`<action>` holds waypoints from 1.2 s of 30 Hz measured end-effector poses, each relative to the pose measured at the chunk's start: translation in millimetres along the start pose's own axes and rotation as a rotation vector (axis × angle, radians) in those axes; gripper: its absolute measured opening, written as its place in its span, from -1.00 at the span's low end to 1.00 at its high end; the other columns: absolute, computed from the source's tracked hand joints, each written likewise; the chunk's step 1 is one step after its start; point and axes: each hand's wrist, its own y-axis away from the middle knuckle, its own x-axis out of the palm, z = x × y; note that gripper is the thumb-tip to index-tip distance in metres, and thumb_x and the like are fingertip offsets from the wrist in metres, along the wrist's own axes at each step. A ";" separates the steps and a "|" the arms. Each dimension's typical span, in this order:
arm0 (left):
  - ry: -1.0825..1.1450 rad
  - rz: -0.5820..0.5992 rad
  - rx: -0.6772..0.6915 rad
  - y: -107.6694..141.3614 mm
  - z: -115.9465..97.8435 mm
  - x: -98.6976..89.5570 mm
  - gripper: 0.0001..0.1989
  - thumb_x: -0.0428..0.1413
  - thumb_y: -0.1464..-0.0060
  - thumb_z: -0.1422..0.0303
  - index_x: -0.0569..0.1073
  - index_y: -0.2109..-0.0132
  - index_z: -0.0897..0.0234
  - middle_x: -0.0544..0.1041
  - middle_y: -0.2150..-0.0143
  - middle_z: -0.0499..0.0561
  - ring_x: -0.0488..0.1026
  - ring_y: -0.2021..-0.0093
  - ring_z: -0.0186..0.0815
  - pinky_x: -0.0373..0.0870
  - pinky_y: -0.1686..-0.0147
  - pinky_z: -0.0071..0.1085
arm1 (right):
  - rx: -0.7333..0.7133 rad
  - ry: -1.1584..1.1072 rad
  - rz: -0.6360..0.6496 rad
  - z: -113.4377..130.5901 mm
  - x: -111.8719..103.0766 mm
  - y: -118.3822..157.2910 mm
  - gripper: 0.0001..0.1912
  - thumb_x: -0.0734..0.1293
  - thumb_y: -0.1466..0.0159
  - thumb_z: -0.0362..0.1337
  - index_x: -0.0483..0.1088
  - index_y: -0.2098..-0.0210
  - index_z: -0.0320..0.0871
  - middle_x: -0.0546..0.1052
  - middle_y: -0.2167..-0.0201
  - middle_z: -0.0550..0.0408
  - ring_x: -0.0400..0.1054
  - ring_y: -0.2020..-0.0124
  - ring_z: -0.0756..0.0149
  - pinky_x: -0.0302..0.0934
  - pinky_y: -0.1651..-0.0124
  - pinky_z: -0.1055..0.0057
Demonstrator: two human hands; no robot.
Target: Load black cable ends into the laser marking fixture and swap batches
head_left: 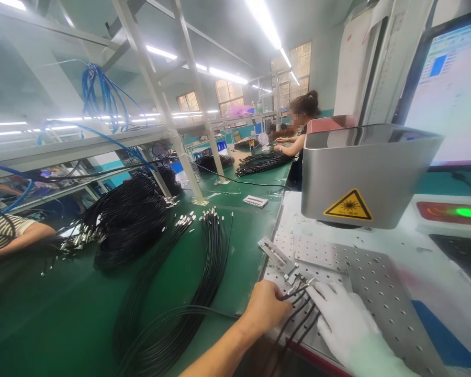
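At the lower centre, my bare left hand is closed around a black cable beside a small metal fixture. My right hand, in a white glove, has its thumb and fingertips at the metal cable ends by that fixture. Several black cables run down between my hands toward the bench's front edge. The fixture lies on a perforated metal plate, under a grey machine head with a yellow warning label.
Black cable bundles with metal ends lie on the green table, with a large coiled pile behind. Metal posts rise there. A monitor is at right. One person works at the far end, another's arm shows at left.
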 end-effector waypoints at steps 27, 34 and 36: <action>-0.444 -0.142 0.066 8.3 -12.9 -5.1 -0.78 0.01 -0.13 0.28 0.49 0.38 0.21 0.57 0.38 0.03 0.45 0.33 -0.28 0.00 0.43 -0.37 | -0.162 0.133 -0.279 -24.9 45.3 3.8 -0.46 0.10 -0.19 -0.40 0.37 -0.11 0.03 0.42 -0.10 0.09 0.31 -0.04 0.11 0.30 0.25 0.21; -0.534 -0.117 0.063 2.2 -10.1 -0.7 -0.76 -0.03 -0.11 0.27 0.51 0.35 0.20 0.60 0.28 0.10 0.52 0.23 -0.19 0.14 0.38 -0.36 | -0.270 0.108 -0.397 -29.4 51.2 -2.7 -0.49 0.14 -0.17 -0.40 0.41 -0.07 -0.01 0.41 -0.12 0.19 0.26 -0.08 0.11 0.16 -0.03 0.07; -0.533 -0.118 0.067 0.9 -9.0 0.1 -0.76 -0.03 -0.10 0.27 0.51 0.35 0.20 0.60 0.27 0.11 0.52 0.21 -0.17 0.18 0.35 -0.35 | -0.265 0.054 -0.364 -28.1 51.6 -4.5 -0.50 0.12 -0.19 -0.40 0.42 -0.06 -0.04 0.42 -0.11 0.17 0.25 -0.10 0.14 0.15 -0.06 0.11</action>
